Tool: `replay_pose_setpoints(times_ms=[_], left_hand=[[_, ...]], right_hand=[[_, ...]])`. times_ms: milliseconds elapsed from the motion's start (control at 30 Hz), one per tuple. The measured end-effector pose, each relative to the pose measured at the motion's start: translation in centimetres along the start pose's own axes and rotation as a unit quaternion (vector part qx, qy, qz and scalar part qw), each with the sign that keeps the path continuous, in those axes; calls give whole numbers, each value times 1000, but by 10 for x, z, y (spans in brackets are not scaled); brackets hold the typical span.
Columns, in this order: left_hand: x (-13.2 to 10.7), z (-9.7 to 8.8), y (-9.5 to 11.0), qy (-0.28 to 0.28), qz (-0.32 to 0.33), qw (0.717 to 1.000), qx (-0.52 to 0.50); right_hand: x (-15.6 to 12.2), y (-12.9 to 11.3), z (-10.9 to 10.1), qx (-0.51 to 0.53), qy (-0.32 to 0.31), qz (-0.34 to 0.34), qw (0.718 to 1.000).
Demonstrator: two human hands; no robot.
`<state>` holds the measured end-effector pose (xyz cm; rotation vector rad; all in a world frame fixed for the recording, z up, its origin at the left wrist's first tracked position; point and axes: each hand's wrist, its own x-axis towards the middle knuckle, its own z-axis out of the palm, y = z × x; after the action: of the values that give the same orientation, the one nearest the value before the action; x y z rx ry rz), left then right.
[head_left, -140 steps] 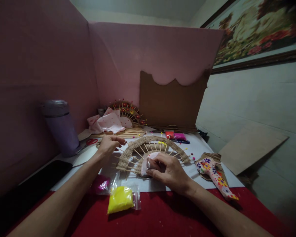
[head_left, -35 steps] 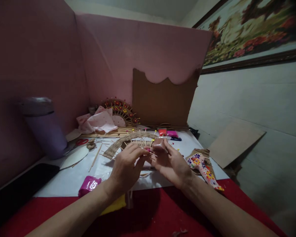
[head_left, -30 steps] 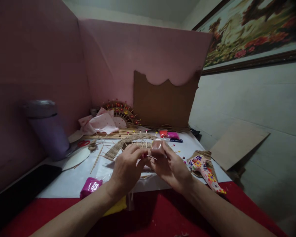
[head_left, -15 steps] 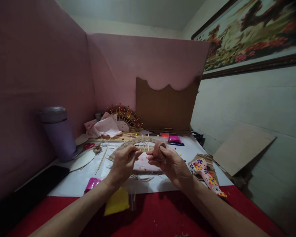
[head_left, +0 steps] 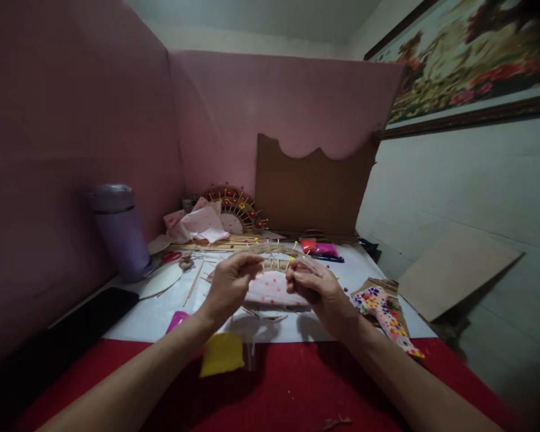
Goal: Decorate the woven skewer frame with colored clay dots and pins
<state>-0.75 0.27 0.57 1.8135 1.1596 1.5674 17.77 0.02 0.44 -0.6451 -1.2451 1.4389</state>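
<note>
Left hand (head_left: 231, 285) fingers pinched, contents too small to tell; twine-woven stick fan (head_left: 278, 264) with polka-dot fabric (head_left: 272, 289) on worktop (head_left: 310, 334) between hands; right hand (head_left: 320, 288) gripping clear plastic bag (head_left: 314, 266), likely mid small-piece handling, next move calling for steady fingertips.

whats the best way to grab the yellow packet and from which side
Probably pinch the yellow packet by its near edge, coming from the front: it lies low and flattish, mostly on the red surface, the left forearm passes close by its left side, and clear plastic juts out at its right.
</note>
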Motion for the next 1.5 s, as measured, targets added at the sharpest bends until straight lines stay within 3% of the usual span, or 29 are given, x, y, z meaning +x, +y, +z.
replay_pose_setpoints(times_ms=[167,300,433,633,700,800,933,1067,1200,1400,1500], left_hand=[[10,-10,4,56,-12,998,-41],[15,-20,11,50,-34,994,-91],[20,-28,12,59,-80,980,-171],[26,-33,8,62,-99,977,-181],[24,-30,7,31,-99,979,-175],[18,-23,9,-47,-148,972,-178],[8,-10,13,-117,-205,962,-136],[1,-3,11,-184,-144,972,14],[-6,-1,8,-275,-86,955,73],[-8,-1,9,-275,-52,958,62],[-4,-3,10,-237,-61,966,87]], right_hand=[[0,7,-4,-68,-10,-32,997],[-4,12,0,-146,-67,-27,987],[-9,12,7,-193,-75,0,978],[-9,15,5,-240,-127,2,962],[-10,15,3,-261,-136,-9,956],[-10,15,3,-279,-141,-26,949],[-8,19,3,-311,-108,-68,942],[-7,24,3,-369,-64,-121,919],[-7,27,2,-420,-36,-150,894],[-8,23,4,-393,-23,-147,908],[-8,18,5,-340,-34,-97,935]])
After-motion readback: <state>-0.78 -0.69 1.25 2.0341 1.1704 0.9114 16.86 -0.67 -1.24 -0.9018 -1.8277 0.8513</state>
